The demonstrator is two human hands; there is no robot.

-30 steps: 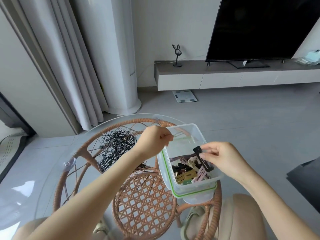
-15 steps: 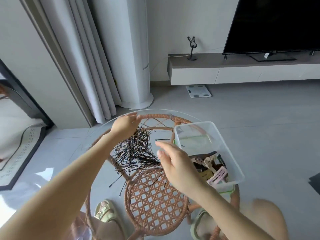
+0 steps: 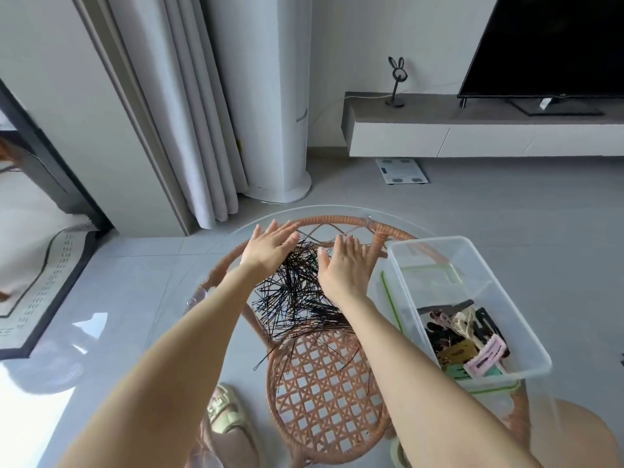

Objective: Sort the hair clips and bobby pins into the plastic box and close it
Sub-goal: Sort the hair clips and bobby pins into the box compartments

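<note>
Presently both hands, left (image 3: 270, 248) and right (image 3: 344, 265), lie flat and spread, grasping nothing, flanking the bobby pins (image 3: 297, 298) on the glass table (image 3: 162, 298), probably to rake them together. Hair clips (image 3: 466, 346) sit inside the plastic box (image 3: 422, 292), alongside.

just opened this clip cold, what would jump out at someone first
The messy black heap of bobby pins spread on the round glass table, with the left hand and right hand laid open on either side of it. Next, the clear plastic box at the table's right edge, lidless, with coloured hair clips piled in its near end.
</note>
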